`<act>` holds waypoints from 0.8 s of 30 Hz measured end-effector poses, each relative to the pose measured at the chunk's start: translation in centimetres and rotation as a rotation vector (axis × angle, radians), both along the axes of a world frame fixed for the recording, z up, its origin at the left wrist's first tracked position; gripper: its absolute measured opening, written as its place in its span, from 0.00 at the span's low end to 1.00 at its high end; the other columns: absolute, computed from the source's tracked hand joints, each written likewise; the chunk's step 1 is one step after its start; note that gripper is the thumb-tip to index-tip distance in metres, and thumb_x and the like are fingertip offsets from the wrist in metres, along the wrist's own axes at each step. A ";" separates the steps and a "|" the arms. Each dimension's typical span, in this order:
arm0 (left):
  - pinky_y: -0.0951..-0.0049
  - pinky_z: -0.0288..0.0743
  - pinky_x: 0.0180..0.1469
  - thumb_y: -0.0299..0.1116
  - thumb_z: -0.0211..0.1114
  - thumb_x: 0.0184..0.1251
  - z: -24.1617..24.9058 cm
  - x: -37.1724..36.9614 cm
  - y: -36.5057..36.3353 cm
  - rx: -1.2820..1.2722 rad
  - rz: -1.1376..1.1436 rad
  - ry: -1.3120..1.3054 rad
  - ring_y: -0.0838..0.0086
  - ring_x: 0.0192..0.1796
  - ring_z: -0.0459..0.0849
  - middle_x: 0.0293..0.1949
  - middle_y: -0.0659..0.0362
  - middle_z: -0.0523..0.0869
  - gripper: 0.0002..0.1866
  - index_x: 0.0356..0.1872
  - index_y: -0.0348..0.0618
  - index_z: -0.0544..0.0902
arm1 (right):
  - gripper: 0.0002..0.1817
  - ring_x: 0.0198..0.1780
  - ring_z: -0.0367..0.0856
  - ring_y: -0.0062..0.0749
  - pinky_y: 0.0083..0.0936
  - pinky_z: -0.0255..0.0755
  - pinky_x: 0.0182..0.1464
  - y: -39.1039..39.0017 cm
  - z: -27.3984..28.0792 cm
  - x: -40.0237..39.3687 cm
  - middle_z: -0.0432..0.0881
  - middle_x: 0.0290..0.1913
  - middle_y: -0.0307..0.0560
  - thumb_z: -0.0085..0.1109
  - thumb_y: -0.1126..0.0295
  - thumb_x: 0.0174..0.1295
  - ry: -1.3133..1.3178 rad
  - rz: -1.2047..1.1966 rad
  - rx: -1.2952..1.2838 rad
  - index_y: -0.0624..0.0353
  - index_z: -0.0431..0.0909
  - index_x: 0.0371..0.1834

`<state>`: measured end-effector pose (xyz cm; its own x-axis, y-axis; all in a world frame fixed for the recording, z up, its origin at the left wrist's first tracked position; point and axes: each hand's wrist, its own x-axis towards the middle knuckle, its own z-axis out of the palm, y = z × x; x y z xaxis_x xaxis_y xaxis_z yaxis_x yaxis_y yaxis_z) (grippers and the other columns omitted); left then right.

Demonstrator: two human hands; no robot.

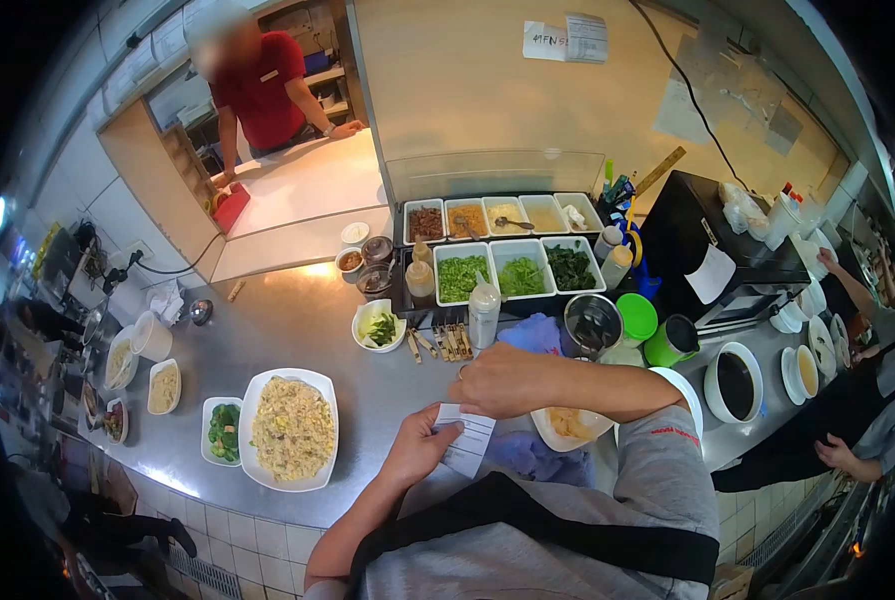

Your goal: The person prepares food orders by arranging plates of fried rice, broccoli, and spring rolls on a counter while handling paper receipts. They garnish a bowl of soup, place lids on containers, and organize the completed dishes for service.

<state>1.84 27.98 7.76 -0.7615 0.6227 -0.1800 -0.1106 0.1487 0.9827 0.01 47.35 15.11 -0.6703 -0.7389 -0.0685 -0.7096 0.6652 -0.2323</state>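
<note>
A white paper slip [464,440] with printed lines is pinched between the thumb and fingers of my left hand [419,447], in front of my chest. My right hand [494,382] is closed at the top edge of the slip, and its fingertips are hidden from view. Several wooden clothespins [451,343] lie on the counter just beyond my hands. A clear squeeze bottle [483,316] stands upright behind my right hand. Under my right forearm is a white dish [574,428] with pale orange food, partly covered by the arm.
Fried rice [293,430] and a bowl of greens [224,432] stand on the steel counter [387,385] at left. Topping tubs [522,278] line the back. Beyond the hatch stands a person in red [267,85]; at right, a co-worker's hand [839,455] shows near a dark-liquid bowl [734,385].
</note>
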 end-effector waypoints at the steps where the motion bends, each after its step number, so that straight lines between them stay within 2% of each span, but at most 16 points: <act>1: 0.77 0.73 0.42 0.25 0.57 0.64 -0.2 0.0 0.0 0.000 0.020 0.021 0.81 0.37 0.80 0.35 0.61 0.84 0.09 0.43 0.36 0.79 | 0.14 0.32 0.81 0.49 0.41 0.73 0.34 0.1 0.0 -0.1 0.80 0.26 0.54 0.57 0.61 0.56 0.008 -0.007 -0.002 0.63 0.76 0.28; 4: 0.77 0.72 0.42 0.25 0.57 0.64 -0.2 -0.2 0.1 0.003 0.089 0.078 0.80 0.37 0.79 0.35 0.60 0.83 0.08 0.42 0.35 0.80 | 0.13 0.32 0.81 0.48 0.39 0.73 0.34 0.3 0.5 -0.4 0.80 0.26 0.51 0.62 0.61 0.52 0.065 -0.181 -0.092 0.61 0.75 0.27; 8: 0.78 0.72 0.42 0.27 0.58 0.65 0.5 -0.3 0.5 0.022 0.164 0.202 0.79 0.37 0.80 0.35 0.60 0.83 0.10 0.44 0.33 0.80 | 0.11 0.31 0.81 0.43 0.36 0.72 0.34 1.2 1.0 -2.5 0.81 0.26 0.47 0.63 0.63 0.52 -0.239 -0.104 -0.318 0.58 0.75 0.28; 10: 0.78 0.72 0.41 0.28 0.58 0.66 1.2 -0.3 0.8 0.052 0.147 0.129 0.79 0.37 0.80 0.35 0.60 0.83 0.11 0.46 0.34 0.79 | 0.09 0.30 0.80 0.40 0.34 0.71 0.34 2.2 2.4 -3.9 0.80 0.26 0.45 0.63 0.63 0.52 -0.305 -0.057 -0.372 0.56 0.76 0.28; 11: 0.79 0.72 0.41 0.29 0.58 0.67 1.4 -0.4 0.9 0.064 0.139 0.092 0.79 0.37 0.80 0.35 0.60 0.83 0.12 0.48 0.34 0.79 | 0.07 0.29 0.80 0.37 0.32 0.71 0.33 2.9 3.2 -5.2 0.80 0.25 0.45 0.61 0.65 0.53 -0.227 -0.075 -0.310 0.55 0.76 0.28; 13: 0.78 0.73 0.40 0.29 0.58 0.66 -0.3 -1.0 0.5 0.147 0.111 -0.075 0.79 0.36 0.80 0.33 0.61 0.83 0.13 0.48 0.34 0.79 | 0.07 0.27 0.79 0.38 0.32 0.71 0.32 5.2 6.2 -8.1 0.79 0.24 0.45 0.59 0.65 0.52 -0.108 -0.114 -0.257 0.56 0.76 0.28; 14: 0.78 0.74 0.39 0.29 0.59 0.66 -1.5 -1.3 0.2 0.188 0.097 -0.157 0.80 0.35 0.80 0.32 0.61 0.84 0.13 0.49 0.34 0.78 | 0.07 0.26 0.78 0.38 0.34 0.70 0.32 6.6 7.0 -10.6 0.79 0.24 0.46 0.58 0.65 0.52 0.032 -0.110 -0.146 0.56 0.77 0.28; 16: 0.79 0.74 0.40 0.30 0.58 0.67 -3.9 -1.1 -0.9 0.072 0.121 -0.144 0.80 0.36 0.81 0.34 0.60 0.84 0.14 0.51 0.36 0.78 | 0.06 0.28 0.78 0.40 0.35 0.70 0.33 9.0 10.3 -14.6 0.79 0.24 0.45 0.59 0.65 0.52 0.116 -0.341 0.013 0.54 0.76 0.28; 18: 0.80 0.74 0.38 0.29 0.57 0.67 -6.4 -0.6 -2.2 -0.078 0.190 -0.083 0.80 0.33 0.81 0.33 0.59 0.84 0.14 0.51 0.36 0.78 | 0.05 0.28 0.77 0.42 0.37 0.70 0.33 12.6 11.3 -20.8 0.80 0.25 0.46 0.59 0.67 0.49 0.363 -0.334 0.141 0.55 0.77 0.26; 21: 0.81 0.74 0.33 0.27 0.57 0.65 -11.5 0.3 -5.2 -0.275 0.351 0.073 0.81 0.30 0.80 0.30 0.59 0.83 0.12 0.47 0.35 0.80 | 0.03 0.34 0.80 0.44 0.38 0.73 0.34 16.9 11.5 -29.2 0.81 0.28 0.47 0.57 0.70 0.47 0.509 -0.541 0.289 0.54 0.79 0.25; 23: 0.81 0.73 0.30 0.26 0.56 0.64 -12.9 1.0 -6.7 -0.315 0.486 0.018 0.82 0.27 0.78 0.28 0.61 0.82 0.10 0.43 0.35 0.82 | 0.06 0.38 0.82 0.44 0.36 0.77 0.36 19.3 11.5 -33.1 0.82 0.29 0.47 0.56 0.74 0.46 0.659 -0.640 0.314 0.54 0.81 0.27; 24: 0.83 0.71 0.29 0.25 0.56 0.64 -13.0 1.3 -6.9 -0.235 0.544 0.027 0.83 0.25 0.76 0.26 0.62 0.81 0.09 0.41 0.36 0.82 | 0.06 0.39 0.82 0.44 0.36 0.77 0.36 20.0 12.0 -34.3 0.83 0.31 0.47 0.55 0.74 0.48 0.752 -0.667 0.319 0.54 0.82 0.28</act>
<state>3.12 21.09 -5.28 -0.9663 0.0874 -0.2421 -0.2076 0.2913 0.9338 -34.25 67.35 27.08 -0.8848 -0.2261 0.4074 -0.0662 0.9265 0.3704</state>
